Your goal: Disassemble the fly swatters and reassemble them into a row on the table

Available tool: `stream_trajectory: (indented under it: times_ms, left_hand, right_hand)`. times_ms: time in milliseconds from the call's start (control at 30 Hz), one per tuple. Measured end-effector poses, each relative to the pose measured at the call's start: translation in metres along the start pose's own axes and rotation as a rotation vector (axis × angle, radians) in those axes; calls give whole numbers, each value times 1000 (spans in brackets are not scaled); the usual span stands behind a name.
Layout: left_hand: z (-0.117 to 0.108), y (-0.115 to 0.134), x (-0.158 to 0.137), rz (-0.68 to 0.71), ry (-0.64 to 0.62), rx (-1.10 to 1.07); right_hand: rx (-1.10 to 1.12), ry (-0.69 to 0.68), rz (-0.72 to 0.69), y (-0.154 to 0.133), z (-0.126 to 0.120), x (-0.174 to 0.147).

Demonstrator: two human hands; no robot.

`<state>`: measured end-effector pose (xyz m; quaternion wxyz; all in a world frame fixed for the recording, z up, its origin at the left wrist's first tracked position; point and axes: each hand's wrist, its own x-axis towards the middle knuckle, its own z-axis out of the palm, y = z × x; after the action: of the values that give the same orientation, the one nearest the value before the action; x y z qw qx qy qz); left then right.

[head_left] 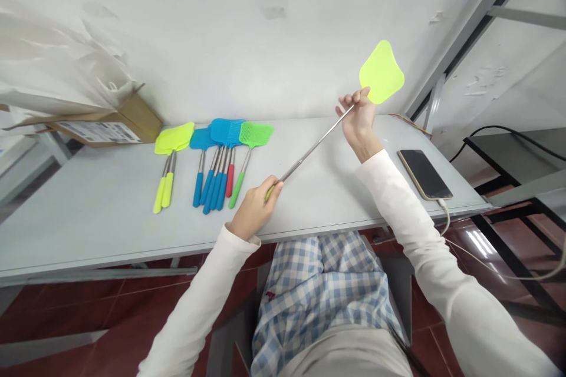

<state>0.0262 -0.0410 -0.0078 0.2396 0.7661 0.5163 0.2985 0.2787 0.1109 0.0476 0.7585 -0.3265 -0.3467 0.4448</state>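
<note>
Head view, held swatter [382, 72]: 1, yellow; stretched slantwise above the counter [110, 188] between 2 hands.
Left hand [255, 209]: its fingers are wrapped firmly around the yellow handle.
Right hand [359, 121]: the shaft top is gripped just below the head; the other fingers are loosely curled.
Yellow pair [168, 188]: 2 swatters, laid side by side at the left of the row.
Blue handles [216, 191]: 5, bunched together, with blue heads overlapped above them.
Red handle [230, 181]: 1, set beside the blue; which head is joined to it cannot be told.
Green swatter [246, 165]: 1, laid at the row's right end.
Phone [424, 174]: 1, laid near the right arm, with 1 white cable [444, 215] plugged in.
Cardboard box [140, 118]: 1, placed at the left rear.
</note>
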Motion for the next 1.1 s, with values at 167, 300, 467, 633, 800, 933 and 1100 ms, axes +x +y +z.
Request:
stream_trajectory:
  times_ms: [167,300,467,633,800,933,1100]
  left_hand:
    - [2,3,-1,10,18,-30]
    - [9,6,6,10,36,-65]
    - [25,7,15,-15,86,-140]
    - [27,10,21,-26,104,-192]
    - [15,13,20,-62,107,-253]
    - [20,12,21,-73,65,-259]
    - [35,15,40,-29,41,-222]
  right_hand:
    - [-42,-56,44,-2,7,-27]
    - [-30,-97,135,15,20,-72]
    - [-43,-163,252,41,37,-121]
    - [-69,-257,354,37,37,-126]
    - [-148,-490,545,6,17,-110]
    - [-200,-501,531,-1,3,-103]
    - [-147,-407,401,18,7,-95]
